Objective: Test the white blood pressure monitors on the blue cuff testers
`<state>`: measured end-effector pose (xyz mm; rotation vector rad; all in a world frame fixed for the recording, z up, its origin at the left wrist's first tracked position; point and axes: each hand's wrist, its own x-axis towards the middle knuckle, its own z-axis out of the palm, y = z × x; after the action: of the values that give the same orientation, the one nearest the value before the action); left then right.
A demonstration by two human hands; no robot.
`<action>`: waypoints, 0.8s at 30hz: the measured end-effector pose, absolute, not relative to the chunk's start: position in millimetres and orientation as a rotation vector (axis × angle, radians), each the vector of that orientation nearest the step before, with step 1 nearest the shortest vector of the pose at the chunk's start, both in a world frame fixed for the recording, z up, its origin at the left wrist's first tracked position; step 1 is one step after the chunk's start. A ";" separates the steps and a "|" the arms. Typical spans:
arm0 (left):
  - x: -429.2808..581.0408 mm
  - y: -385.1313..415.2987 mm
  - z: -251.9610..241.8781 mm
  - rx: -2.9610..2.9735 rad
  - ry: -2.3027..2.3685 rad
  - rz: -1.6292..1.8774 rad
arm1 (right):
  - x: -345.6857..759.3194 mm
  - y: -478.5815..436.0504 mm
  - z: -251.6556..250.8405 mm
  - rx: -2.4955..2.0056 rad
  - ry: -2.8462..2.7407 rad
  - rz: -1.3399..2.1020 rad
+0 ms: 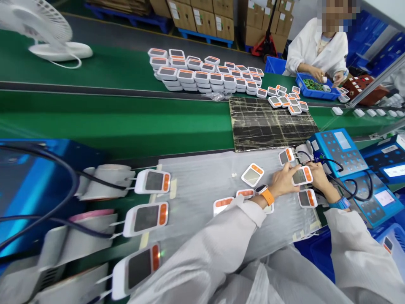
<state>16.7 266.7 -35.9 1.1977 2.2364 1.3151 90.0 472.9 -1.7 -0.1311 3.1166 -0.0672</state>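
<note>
My left hand [281, 182], with an orange-strapped watch, grips a small white device [299, 176] with a grey screen and orange buttons. Close against the device's right end is my right hand [319, 176], wearing a blue wristband. Its fingers are curled, and what they hold is hidden. Just above, another such device [286, 156] sits with pins in its right end, beside a white cabled holder [304, 153]. Below the held one lies a further device [307, 198]. A loose device [252, 175] rests on the white sheet [202, 177] left of my hands, with several more partly under my left forearm.
At left, devices [152, 181] are pinned to white cabled holders [106, 181]. Blue test boxes [343, 150] stand right. Stacked devices [193, 78] line the far belt, near a dark board [268, 126]. A fan [60, 50] stands far left. Across sits a co-worker [318, 50] with a blue tray [316, 93].
</note>
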 end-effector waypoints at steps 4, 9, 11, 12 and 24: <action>13.0 251.0 -13.9 1.217 2.244 1.267 | 92.1 469.1 -0.4 -0.158 3.174 -0.022; -31.4 229.2 13.7 0.668 2.480 1.314 | 105.7 467.0 14.3 -0.182 3.333 -0.162; -64.4 234.3 16.5 0.370 2.532 1.260 | 115.9 467.9 23.6 -0.092 3.367 -0.140; -81.0 240.3 15.8 0.275 2.522 1.250 | 122.1 468.3 28.0 -0.050 3.362 -0.127; 33.6 265.1 -5.9 1.200 2.113 0.882 | 203.3 438.3 8.1 -0.099 3.167 -0.058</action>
<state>33.6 265.1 -5.9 1.2003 2.1133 0.8823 203.3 438.3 8.1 -0.0990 3.1668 -0.0576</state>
